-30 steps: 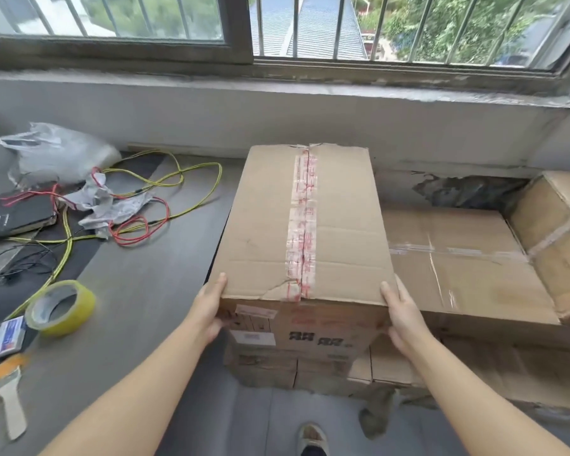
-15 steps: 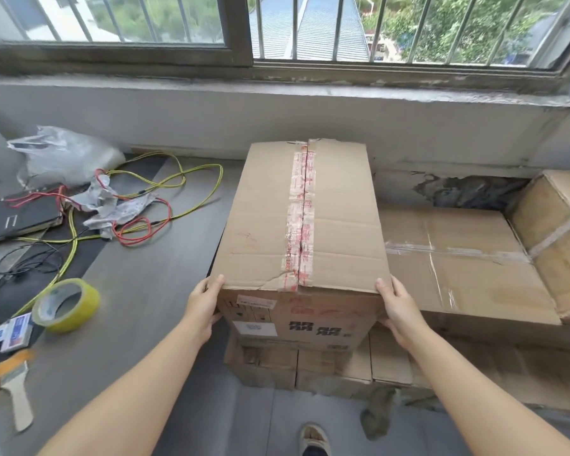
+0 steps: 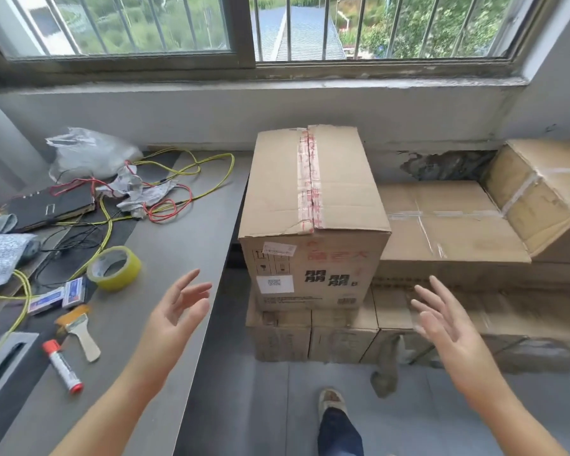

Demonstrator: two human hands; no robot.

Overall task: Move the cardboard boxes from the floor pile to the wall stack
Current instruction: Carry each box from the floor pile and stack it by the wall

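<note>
A wide window with grey vertical metal bars [image 3: 287,28] ran across the top, daylight coming through it from green trees and a blue-grey roof outside. Below it sat a rough grey concrete sill [image 3: 244,85] above a pale plastered wall [image 3: 178,123], whose surface had flaked away in a dark patch [image 3: 448,164] low on the right. A long grey worktop [image 3: 178,245] stood at the left beside a grey tiled floor [image 3: 244,406].

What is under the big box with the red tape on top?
The taped box sits on a row of lower cardboard boxes stacked by the wall. Only their front faces show; their tops, and anything behind them, are covered by it.
</note>
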